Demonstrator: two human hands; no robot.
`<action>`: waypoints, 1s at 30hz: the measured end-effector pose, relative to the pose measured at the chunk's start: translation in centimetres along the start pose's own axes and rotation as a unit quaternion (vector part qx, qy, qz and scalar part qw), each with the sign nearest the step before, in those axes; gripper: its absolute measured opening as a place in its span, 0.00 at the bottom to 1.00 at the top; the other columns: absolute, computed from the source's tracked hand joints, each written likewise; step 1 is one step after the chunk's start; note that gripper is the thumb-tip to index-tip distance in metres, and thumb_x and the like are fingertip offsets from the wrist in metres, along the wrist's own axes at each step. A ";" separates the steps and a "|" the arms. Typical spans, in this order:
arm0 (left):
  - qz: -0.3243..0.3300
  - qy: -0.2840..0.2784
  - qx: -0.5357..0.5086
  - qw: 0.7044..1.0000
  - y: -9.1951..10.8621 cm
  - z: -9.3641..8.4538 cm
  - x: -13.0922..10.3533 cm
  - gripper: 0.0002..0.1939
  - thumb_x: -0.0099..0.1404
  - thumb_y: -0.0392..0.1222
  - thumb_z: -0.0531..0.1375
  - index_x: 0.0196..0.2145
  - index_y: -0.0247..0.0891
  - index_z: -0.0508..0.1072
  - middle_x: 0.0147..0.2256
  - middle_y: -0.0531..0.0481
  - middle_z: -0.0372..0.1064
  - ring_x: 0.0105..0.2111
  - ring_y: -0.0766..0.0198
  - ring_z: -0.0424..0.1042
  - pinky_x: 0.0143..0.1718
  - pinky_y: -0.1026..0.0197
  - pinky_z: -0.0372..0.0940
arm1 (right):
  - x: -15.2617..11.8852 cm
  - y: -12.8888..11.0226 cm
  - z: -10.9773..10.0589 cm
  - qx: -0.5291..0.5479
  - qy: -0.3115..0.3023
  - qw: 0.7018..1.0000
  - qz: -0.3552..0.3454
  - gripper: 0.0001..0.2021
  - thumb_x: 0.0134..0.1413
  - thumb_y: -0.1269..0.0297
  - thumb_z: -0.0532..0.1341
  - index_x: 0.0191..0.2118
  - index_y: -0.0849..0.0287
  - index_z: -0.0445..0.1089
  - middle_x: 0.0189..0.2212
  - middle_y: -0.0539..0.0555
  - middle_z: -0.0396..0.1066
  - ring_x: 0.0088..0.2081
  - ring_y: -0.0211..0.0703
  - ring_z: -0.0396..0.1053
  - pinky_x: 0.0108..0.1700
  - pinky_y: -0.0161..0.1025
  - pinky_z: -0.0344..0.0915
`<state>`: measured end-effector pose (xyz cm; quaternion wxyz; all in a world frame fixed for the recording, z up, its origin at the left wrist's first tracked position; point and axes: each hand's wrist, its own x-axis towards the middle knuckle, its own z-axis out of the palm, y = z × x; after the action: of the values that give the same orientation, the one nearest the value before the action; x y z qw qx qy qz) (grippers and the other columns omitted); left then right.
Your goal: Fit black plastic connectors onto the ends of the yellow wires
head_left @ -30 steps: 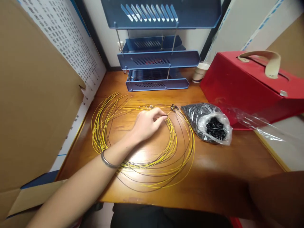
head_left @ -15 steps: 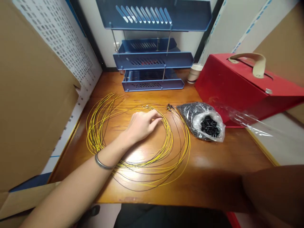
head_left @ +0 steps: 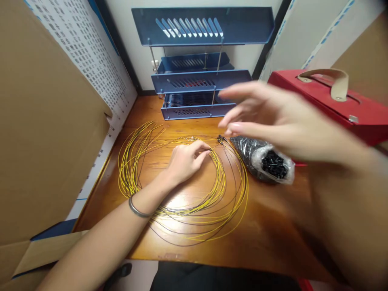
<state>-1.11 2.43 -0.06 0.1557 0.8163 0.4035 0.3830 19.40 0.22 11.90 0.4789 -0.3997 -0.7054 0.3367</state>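
Note:
My left hand (head_left: 185, 161) rests on a coil of thin yellow and dark wires (head_left: 182, 178) spread on the wooden desk (head_left: 273, 234). Its thumb and forefinger pinch a wire end near a small cluster of dark terminals (head_left: 222, 139). My right hand (head_left: 273, 119) is raised above the desk, blurred, fingers spread and holding nothing. It hangs over a clear plastic bag of small black parts (head_left: 268, 161) that lies to the right of the coil.
A blue three-tier letter tray (head_left: 200, 81) stands at the back. A red box with a tan handle (head_left: 336, 101) sits at the right. Cardboard sheets (head_left: 45, 121) and a printed panel wall off the left side.
My right hand has come up from the lower right edge into the middle of the view, above the bag. My left hand keeps its pinch on the wire end.

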 end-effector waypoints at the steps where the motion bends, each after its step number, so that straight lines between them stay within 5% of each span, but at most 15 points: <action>1: -0.003 0.000 -0.004 1.000 0.1 0.0 0.0 0.05 0.67 0.39 0.63 0.40 0.38 0.78 0.35 0.52 0.82 0.26 0.68 0.77 0.29 0.66 0.67 | -0.1 0.8 0.7 -0.032 -0.021 0.999 0.032 0.13 0.55 0.70 0.68 0.47 0.62 0.75 0.25 0.48 0.72 0.26 0.37 0.68 0.29 0.35 0.65; 3: -0.014 0.001 -0.016 1.000 0.4 -0.2 0.0 0.05 0.67 0.38 0.64 0.40 0.38 0.78 0.35 0.51 0.82 0.26 0.68 0.77 0.30 0.67 0.68 | -0.8 2.9 2.4 -0.102 -0.006 0.990 0.099 0.05 0.60 0.65 0.64 0.39 0.60 0.73 0.17 0.43 0.61 0.20 0.33 0.57 0.24 0.35 0.54; 6: -0.028 0.008 -0.041 0.999 0.9 -0.5 0.1 0.03 0.66 0.36 0.65 0.39 0.37 0.78 0.34 0.51 0.82 0.26 0.68 0.77 0.31 0.68 0.69 | -2.5 5.8 4.4 -0.103 0.044 0.977 0.179 0.18 0.62 0.53 0.60 0.25 0.59 0.66 0.16 0.44 0.56 0.21 0.34 0.53 0.25 0.36 0.50; 11: -0.019 0.030 -0.038 0.999 2.3 -1.5 0.0 0.03 0.65 0.35 0.65 0.38 0.36 0.78 0.34 0.51 0.81 0.28 0.68 0.79 0.32 0.68 0.71 | -4.3 7.1 5.3 0.035 0.094 0.967 0.235 0.20 0.55 0.45 0.64 0.28 0.60 0.70 0.16 0.44 0.55 0.20 0.33 0.49 0.23 0.36 0.44; 17: -0.006 0.028 -0.038 0.999 4.2 -1.8 -0.8 0.04 0.66 0.35 0.65 0.39 0.37 0.77 0.34 0.53 0.81 0.29 0.68 0.79 0.32 0.68 0.71 | -4.9 6.3 5.9 0.195 0.115 0.947 0.229 0.19 0.47 0.48 0.71 0.34 0.60 0.72 0.15 0.41 0.56 0.17 0.30 0.46 0.20 0.35 0.41; 30: -0.037 0.045 -0.036 0.998 4.4 -1.3 -1.1 0.04 0.67 0.38 0.63 0.40 0.38 0.76 0.37 0.51 0.82 0.32 0.65 0.81 0.30 0.67 0.71 | -5.2 6.3 6.3 0.185 0.154 0.951 0.195 0.16 0.47 0.53 0.72 0.28 0.60 0.72 0.14 0.41 0.52 0.18 0.30 0.46 0.21 0.34 0.40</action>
<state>-0.10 -1.22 2.74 0.1801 0.7768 0.4259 0.4276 16.14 -2.11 2.35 0.5723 -0.4806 -0.4569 0.4824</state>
